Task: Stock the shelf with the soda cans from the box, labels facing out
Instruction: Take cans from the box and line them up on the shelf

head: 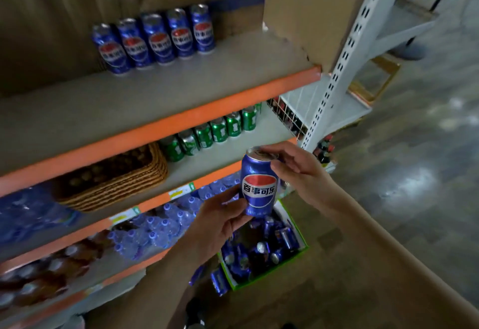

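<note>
I see a blue soda can (260, 185) held upright in the lower middle of the frame, its red, white and blue label turned toward the camera. My left hand (220, 221) grips it from below, fingers and thumb curled round the bottom of the can. My right hand (293, 162) comes in from the right and pinches the top rim, thumb and fingertips closed over the lid. Both hands have hold of the same can.

In the upper left of the frame a row of five blue cans (153, 39) stands upright on the top shelf (181, 87), side by side and touching, set toward the back with labels facing out. The shelf has an orange front edge (166, 124) running diagonally across the frame.

On the shelf below, in the middle of the frame, a line of green cans (212, 131) stands just beside a wicker basket (121, 181) to its left. Lower still, at the lower left, I see shrink-wrapped bottles with blue caps (160, 225).

At the bottom centre, under my hands, an open box (302, 230) with a green rim sits on the floor, holding more blue cans lying at jumbled angles. One blue can (219, 280) lies just beside the box on its left. A white perforated upright (344, 51) rises at the upper right
</note>
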